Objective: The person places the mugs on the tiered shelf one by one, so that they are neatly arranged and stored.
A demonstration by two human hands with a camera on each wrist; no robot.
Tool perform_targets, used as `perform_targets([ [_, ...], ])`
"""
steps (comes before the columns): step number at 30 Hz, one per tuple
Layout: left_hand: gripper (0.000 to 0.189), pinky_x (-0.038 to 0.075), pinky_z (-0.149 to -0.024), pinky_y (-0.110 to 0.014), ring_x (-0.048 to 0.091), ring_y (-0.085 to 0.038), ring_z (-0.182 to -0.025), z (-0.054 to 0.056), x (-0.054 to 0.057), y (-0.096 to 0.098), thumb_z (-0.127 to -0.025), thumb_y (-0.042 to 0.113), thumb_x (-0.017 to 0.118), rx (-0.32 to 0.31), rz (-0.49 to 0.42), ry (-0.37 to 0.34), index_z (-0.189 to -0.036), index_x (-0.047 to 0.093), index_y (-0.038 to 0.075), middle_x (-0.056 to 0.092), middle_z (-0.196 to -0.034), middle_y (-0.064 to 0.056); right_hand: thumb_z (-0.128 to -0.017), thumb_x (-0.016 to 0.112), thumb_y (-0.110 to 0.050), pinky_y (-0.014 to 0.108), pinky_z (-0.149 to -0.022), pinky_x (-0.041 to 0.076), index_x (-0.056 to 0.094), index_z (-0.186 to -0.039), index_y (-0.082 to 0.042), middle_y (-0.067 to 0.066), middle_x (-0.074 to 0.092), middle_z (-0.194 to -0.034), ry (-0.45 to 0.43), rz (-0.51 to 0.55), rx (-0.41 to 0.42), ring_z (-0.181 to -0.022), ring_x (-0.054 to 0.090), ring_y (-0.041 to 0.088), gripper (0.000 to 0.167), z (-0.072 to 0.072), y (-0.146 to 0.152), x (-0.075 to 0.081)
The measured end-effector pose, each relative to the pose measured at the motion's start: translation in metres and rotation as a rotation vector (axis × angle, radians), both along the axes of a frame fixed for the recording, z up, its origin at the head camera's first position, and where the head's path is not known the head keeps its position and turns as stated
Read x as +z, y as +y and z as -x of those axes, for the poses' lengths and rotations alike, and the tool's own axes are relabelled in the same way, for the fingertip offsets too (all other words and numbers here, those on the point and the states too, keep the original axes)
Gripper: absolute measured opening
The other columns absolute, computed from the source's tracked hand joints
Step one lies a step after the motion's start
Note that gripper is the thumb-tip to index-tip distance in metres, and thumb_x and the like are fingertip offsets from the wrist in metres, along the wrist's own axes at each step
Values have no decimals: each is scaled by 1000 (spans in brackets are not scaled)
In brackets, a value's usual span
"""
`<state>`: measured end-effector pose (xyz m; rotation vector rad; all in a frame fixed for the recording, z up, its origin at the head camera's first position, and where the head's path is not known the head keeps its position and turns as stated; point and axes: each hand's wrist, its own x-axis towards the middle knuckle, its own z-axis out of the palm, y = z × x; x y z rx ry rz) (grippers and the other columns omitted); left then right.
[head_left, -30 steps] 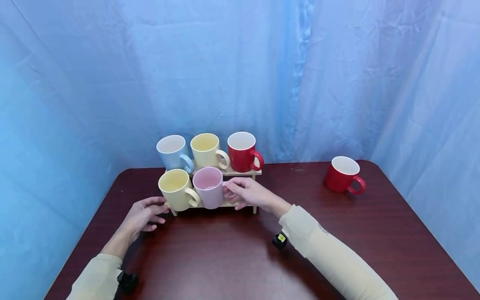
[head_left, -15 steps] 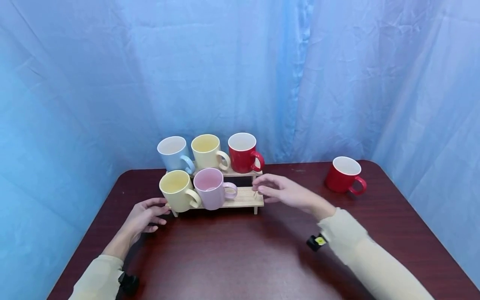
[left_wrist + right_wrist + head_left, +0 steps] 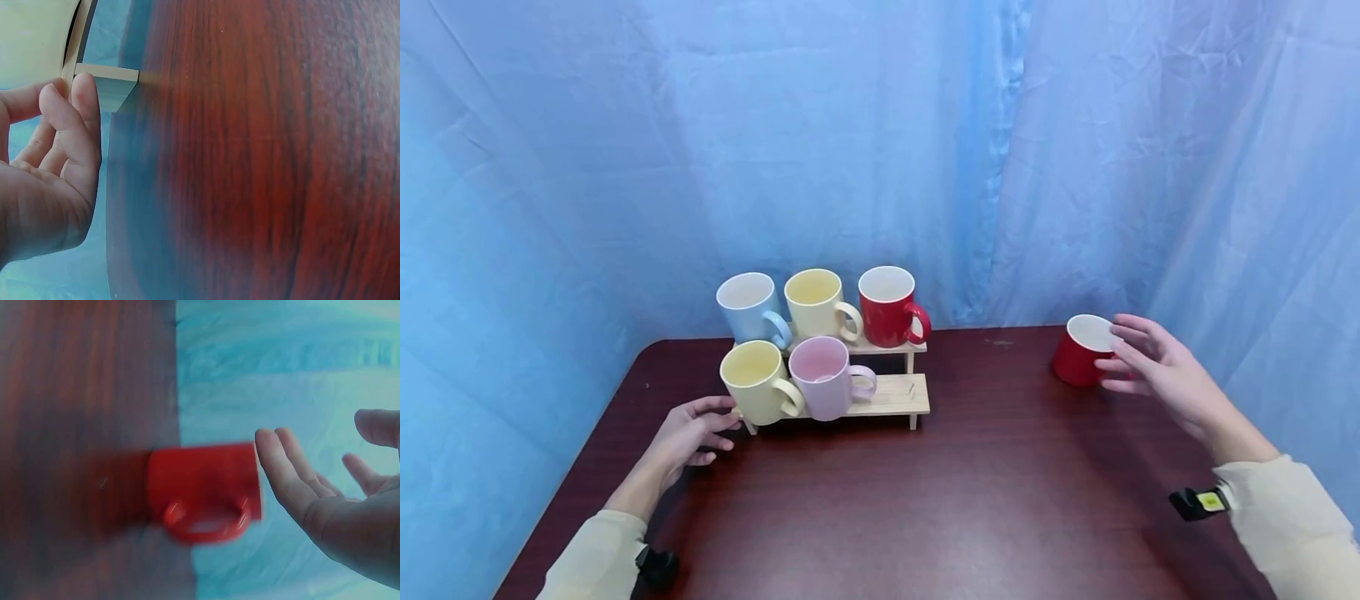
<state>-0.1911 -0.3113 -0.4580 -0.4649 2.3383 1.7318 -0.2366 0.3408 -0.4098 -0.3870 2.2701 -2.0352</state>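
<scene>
A two-tier wooden rack (image 3: 891, 400) stands at the table's back, with a light blue mug (image 3: 748, 312), a yellow mug (image 3: 811, 317) and a red mug (image 3: 880, 321) on its upper shelf. Its lower shelf bears another yellow mug (image 3: 752, 396) and a pink mug (image 3: 823, 392). My left hand (image 3: 685, 435) pinches the lower shelf's left end, beside the front yellow mug. Over at the right, my right hand (image 3: 1165, 379) holds nothing, its spread fingers (image 3: 281, 469) close by the rim of a separate red mug (image 3: 203, 481), partly covering that mug's handle in the head view.
The dark wooden table (image 3: 925, 508) reaches back to a blue curtain (image 3: 880, 150) that also hangs on both sides. The lower shelf's right end shows bare wood. Black wrist cameras sit on both sleeves.
My right hand has let go of the pink mug's handle and moved right to the separate red mug. The left hand has stayed at the rack.
</scene>
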Motion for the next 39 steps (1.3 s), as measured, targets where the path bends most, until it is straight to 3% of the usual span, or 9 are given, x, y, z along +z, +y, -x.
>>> perform_targets([
  [3, 53, 54, -57, -28, 69, -19, -73, 0, -1, 0, -94, 35, 73, -3, -3, -5, -137, 56, 8, 73, -109, -9, -107, 50, -9, 40, -76, 60, 21, -159, -12, 18, 25, -150, -63, 74, 4, -98, 73, 19, 60, -3, 24, -14],
  [7, 54, 55, -58, -29, 70, -19, -75, 0, -1, -1, -94, 35, 73, -10, -8, -8, -137, 56, 8, 73, -111, -10, -108, 49, -14, 41, -76, 60, 8, -162, -12, 22, 13, -154, -141, 39, -14, -97, 73, 17, 68, -4, 42, -30],
  [9, 54, 55, -58, -29, 70, -20, -75, 1, 0, -1, -94, 36, 73, -9, -6, -6, -137, 56, 8, 73, -112, -11, -108, 49, -17, 42, -77, 60, 7, -162, -12, 16, 23, -151, -182, 26, -12, -98, 73, 18, 67, -1, 46, -37],
  [14, 53, 55, -58, -28, 70, -19, -75, 2, 3, -4, -95, 35, 72, -14, -3, 4, -138, 56, 8, 72, -114, -13, -109, 48, -21, 44, -79, 59, 25, -152, -15, -13, 61, -123, -242, 10, 8, -101, 73, 24, 49, 9, 47, -49],
  [21, 53, 54, -56, -26, 70, -18, -74, 2, -2, -1, -94, 33, 73, -2, -48, 5, -138, 56, 9, 73, -111, -9, -110, 46, -24, 44, -78, 60, 47, -133, -13, -4, 69, -115, -250, 44, 8, -99, 72, 21, 25, 15, 50, -60],
  [28, 54, 53, -55, -26, 70, -18, -73, -2, -2, -2, -94, 33, 74, 8, -44, 4, -139, 56, 9, 73, -110, -9, -109, 46, -37, 43, -79, 59, 58, -117, -8, 2, 70, -106, -287, 7, -29, -97, 72, 22, 32, 26, 49, -65],
  [33, 54, 54, -56, -27, 70, -18, -73, 0, -2, 0, -93, 34, 74, 1, -51, 1, -138, 56, 9, 73, -110, -9, -109, 47, -35, 42, -79, 60, 62, -108, -7, 4, 71, -101, -284, 29, -25, -94, 73, 24, 32, 27, 50, -67],
  [39, 54, 54, -56, -27, 70, -18, -74, 1, -4, -2, -93, 35, 74, 8, -38, 4, -137, 56, 10, 73, -110, -9, -109, 47, -35, 44, -79, 60, 62, -105, -8, 6, 71, -101, -274, -24, -4, -96, 73, 25, 31, 29, 47, -69],
])
